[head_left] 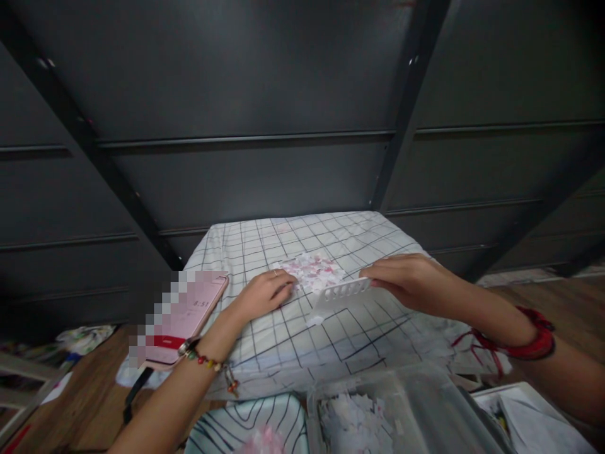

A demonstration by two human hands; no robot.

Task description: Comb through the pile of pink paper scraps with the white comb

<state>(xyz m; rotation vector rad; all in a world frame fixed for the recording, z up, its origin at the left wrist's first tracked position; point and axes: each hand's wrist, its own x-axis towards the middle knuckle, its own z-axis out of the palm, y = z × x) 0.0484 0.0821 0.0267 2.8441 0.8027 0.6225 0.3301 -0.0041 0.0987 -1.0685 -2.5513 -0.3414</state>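
Observation:
A heap of small white and pink paper scraps lies on the checked cloth. My left hand rests at the left edge of this heap with its fingers bent and apart, the fingertips touching the scraps; I see nothing held in it. My right hand is closed on the right end of a white plastic piece with a row of holes. That piece stands tilted on its edge along the near right side of the heap. One loose white scrap lies just in front of it.
A phone in a pink case lies left of my left forearm. In front are a striped tray with pink bits and a clear plastic box holding paper scraps. A white box stands right. Dark panels rise behind the checked cloth.

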